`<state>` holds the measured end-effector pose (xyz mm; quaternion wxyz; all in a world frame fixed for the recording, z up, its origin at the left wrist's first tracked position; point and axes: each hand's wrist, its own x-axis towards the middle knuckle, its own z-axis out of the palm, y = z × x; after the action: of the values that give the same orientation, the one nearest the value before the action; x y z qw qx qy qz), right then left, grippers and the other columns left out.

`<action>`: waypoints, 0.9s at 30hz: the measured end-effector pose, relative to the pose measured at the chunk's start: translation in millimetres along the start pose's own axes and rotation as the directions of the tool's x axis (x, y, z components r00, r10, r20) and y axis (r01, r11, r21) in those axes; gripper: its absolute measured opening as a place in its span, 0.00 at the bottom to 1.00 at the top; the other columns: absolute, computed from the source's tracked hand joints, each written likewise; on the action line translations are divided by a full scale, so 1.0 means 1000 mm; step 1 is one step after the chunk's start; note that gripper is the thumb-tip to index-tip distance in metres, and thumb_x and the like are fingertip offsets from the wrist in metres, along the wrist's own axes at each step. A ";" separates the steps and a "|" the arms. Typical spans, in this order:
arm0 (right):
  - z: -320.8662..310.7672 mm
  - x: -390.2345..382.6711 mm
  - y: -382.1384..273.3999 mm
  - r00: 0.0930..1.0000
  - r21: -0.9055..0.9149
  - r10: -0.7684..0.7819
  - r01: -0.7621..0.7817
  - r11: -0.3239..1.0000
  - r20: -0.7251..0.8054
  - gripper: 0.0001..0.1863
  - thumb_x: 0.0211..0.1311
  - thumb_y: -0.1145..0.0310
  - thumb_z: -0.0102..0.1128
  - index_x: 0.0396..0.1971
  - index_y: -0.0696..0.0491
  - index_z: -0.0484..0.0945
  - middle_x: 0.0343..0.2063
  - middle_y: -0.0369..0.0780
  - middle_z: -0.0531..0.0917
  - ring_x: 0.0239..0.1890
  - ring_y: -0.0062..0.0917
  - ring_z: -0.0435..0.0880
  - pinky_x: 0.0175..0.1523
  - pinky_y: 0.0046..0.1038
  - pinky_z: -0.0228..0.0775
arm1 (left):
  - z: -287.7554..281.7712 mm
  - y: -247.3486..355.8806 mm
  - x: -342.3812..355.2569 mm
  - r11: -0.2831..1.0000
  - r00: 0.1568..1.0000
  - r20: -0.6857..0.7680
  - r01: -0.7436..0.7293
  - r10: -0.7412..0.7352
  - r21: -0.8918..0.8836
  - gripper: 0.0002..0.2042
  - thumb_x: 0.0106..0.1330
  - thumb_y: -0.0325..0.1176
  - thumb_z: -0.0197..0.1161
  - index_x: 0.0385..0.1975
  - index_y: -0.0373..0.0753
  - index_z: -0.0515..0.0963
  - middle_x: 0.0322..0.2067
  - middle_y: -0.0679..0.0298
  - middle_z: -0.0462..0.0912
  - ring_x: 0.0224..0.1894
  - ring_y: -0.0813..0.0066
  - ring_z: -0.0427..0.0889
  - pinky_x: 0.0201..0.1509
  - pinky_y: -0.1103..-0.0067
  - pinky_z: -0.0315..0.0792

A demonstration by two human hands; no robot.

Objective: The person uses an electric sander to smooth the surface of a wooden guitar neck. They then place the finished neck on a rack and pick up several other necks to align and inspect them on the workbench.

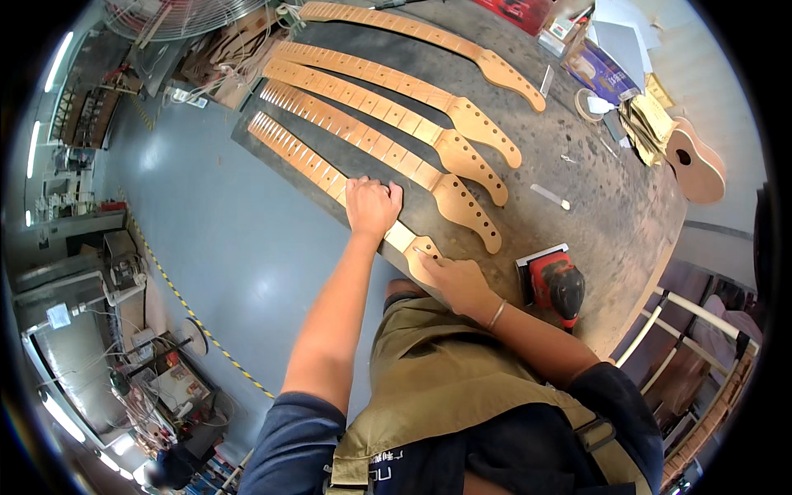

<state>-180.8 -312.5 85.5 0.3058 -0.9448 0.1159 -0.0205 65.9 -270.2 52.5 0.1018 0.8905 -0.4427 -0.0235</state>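
Observation:
A pale wooden guitar neck (301, 157) lies along the near left edge of the workbench, its fretboard facing up. My left hand (373, 206) is closed over the middle of its fretboard, fingers curled and mostly seen from the back. At the headstock end, my right hand (459, 283) grips the headstock (423, 246), covering much of it; its lower fingers are hidden. Beside it, another guitar neck (363, 139) lies parallel, with further ones, such as the guitar neck (371, 101), lined up beyond. The farthest guitar neck (412, 30) is set apart from them.
A red and black power sander (554, 285) stands on the dark workbench (615, 219), right of my right hand. Farther back are a small clear tube (549, 196), a tape roll (587, 103), a purple box (605, 70) and a guitar body (695, 163). A large fan (177, 18) stands far left.

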 end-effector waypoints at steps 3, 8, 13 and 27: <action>-0.003 -0.009 0.003 0.992 -0.024 0.034 -0.032 0.999 0.119 0.25 0.68 0.70 0.58 0.65 0.47 0.73 0.28 0.42 0.85 0.26 0.40 0.87 0.28 0.40 0.75 | 0.005 -0.003 0.002 1.000 1.000 -0.026 -0.010 0.010 0.000 0.22 0.69 0.41 0.59 0.14 0.35 0.86 0.23 0.56 0.86 0.38 0.59 0.82 0.56 0.67 0.67; -0.004 0.000 -0.002 1.000 -0.098 -0.016 0.018 0.995 0.022 0.21 0.69 0.69 0.58 0.61 0.49 0.75 0.27 0.41 0.85 0.25 0.37 0.87 0.28 0.39 0.76 | 0.005 -0.002 -0.002 1.000 1.000 -0.008 -0.007 0.007 0.008 0.22 0.68 0.41 0.59 0.15 0.35 0.87 0.24 0.55 0.87 0.37 0.60 0.83 0.56 0.67 0.67; 0.006 -0.001 -0.011 1.000 -0.156 0.021 -0.022 0.987 -0.012 0.18 0.70 0.68 0.58 0.58 0.52 0.77 0.27 0.42 0.85 0.24 0.37 0.87 0.27 0.40 0.76 | 0.005 -0.001 0.003 0.999 0.999 -0.042 -0.026 0.027 0.022 0.22 0.68 0.41 0.59 0.14 0.34 0.86 0.23 0.56 0.87 0.37 0.60 0.83 0.56 0.68 0.68; 0.000 -0.003 -0.010 0.998 -0.138 0.031 -0.038 0.990 -0.049 0.19 0.70 0.68 0.58 0.60 0.50 0.78 0.26 0.40 0.84 0.21 0.34 0.85 0.27 0.37 0.75 | 0.005 -0.004 0.001 0.999 0.998 -0.052 -0.022 0.020 -0.038 0.22 0.68 0.40 0.60 0.13 0.34 0.85 0.22 0.56 0.86 0.36 0.58 0.81 0.54 0.67 0.67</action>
<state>-182.1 -303.9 90.8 0.2369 -0.9609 0.1404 -0.0289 69.0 -269.2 46.9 0.1306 0.8841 -0.4486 -0.0079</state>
